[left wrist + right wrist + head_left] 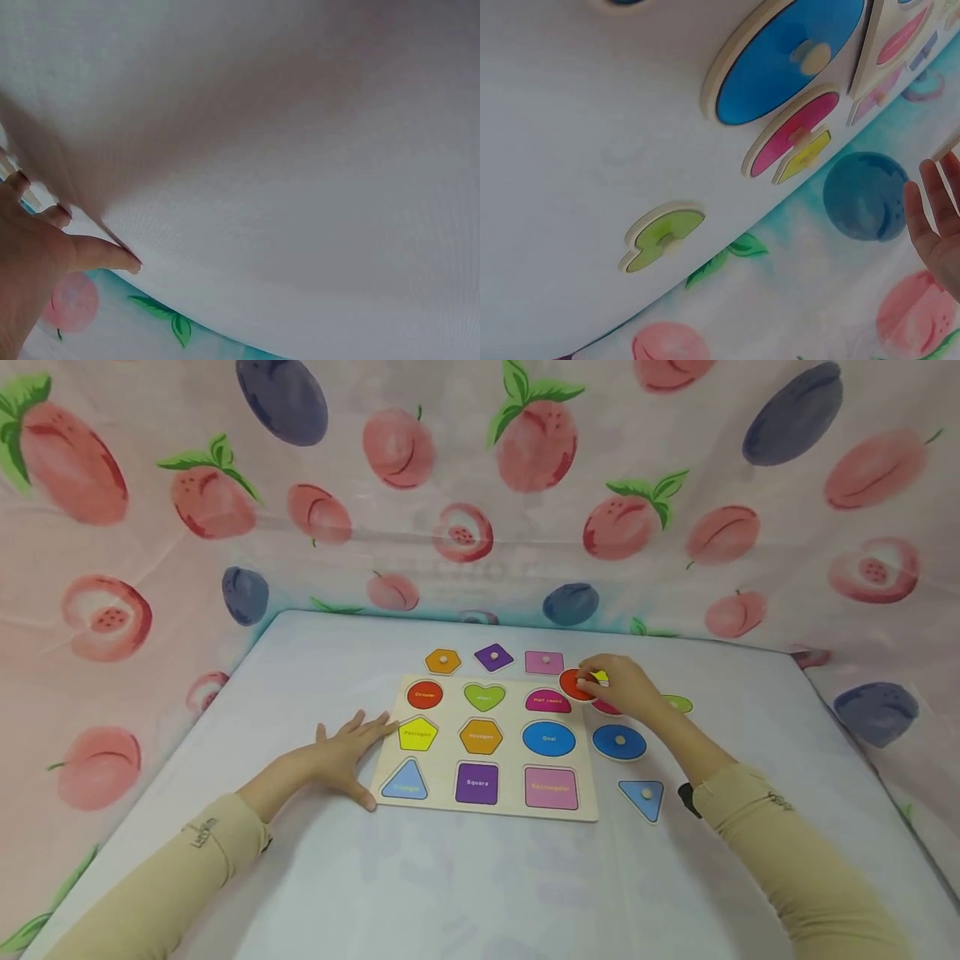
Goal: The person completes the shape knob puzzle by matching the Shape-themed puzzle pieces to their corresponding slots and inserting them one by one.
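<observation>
A wooden shape puzzle board (442,810) lies on the white table, printed with coloured shapes and their names. My left hand (345,758) rests at the board's left edge with fingers spread; in the left wrist view its fingers (105,253) are stretched out. My right hand (618,683) pinches a red circle piece (572,685) just off the board's upper right corner. In the right wrist view, only part of the right hand (939,225) shows at the right edge. Below that hand, the half-round piece (607,707) is partly hidden.
Knobbed pieces lie around the board: an orange hexagon (437,666), purple square (487,662) and pink rectangle (534,666) behind it. To the right are a blue oval (606,745), blue triangle (637,806), green heart (676,223) and yellow pentagon (793,166). Fruit-print cloth (525,527) stands behind.
</observation>
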### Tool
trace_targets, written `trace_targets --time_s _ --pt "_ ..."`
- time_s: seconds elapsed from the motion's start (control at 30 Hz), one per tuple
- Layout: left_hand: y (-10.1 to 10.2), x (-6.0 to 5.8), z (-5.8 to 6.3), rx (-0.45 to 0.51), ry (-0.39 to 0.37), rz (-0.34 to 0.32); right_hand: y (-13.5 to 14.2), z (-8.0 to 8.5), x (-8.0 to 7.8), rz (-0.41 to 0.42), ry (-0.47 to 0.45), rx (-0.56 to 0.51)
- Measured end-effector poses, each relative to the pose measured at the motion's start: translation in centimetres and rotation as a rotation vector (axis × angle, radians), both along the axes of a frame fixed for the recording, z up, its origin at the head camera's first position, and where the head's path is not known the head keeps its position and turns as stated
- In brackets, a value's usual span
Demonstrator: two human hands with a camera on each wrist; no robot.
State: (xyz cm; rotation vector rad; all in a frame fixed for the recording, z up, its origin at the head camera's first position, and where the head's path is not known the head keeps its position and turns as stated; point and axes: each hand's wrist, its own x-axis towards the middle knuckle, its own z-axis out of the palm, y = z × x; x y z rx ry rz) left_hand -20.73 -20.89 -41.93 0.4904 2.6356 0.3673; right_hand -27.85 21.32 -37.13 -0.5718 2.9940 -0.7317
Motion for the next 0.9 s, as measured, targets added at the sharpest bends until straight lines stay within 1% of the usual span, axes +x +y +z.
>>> trace_targets --time_s 0.2,0.33,0.5,0.6,0.7,0.8,0.9 --pt "-0.4 0.0 -0.1 0.017 0.0 -0.005 -1.5 -0.6 -0.5 0.059 0.019 -0.032" --pt "-0.3 0.1 -0.1 0.028 -0.013 -0.026 -2.1 -0.9 -0.8 0.07 0.011 -0.02" --pt "-0.4 -0.1 0.5 0.011 -0.025 -0.028 -3.1 -0.9 -1.3 0.082 0.017 -0.007" --pt "-0.6 -0.4 0.9 0.019 -0.045 -0.024 -4.0 -0.9 -1.6 0.079 0.004 -0.007" --pt "-0.8 -0.6 1.2 0.02 -0.06 -0.022 -4.8 -1.3 -1.9 0.084 -0.011 -0.006" --pt "-0.6 -0.8 1.3 0.005 -0.056 -0.028 -5.5 -1.7 -2.2 0.098 -0.029 -0.014" --pt "0.0 -1.0 1.5 -0.029 -0.032 -0.031 -6.3 -1.7 -2.4 0.105 -0.035 -0.018"
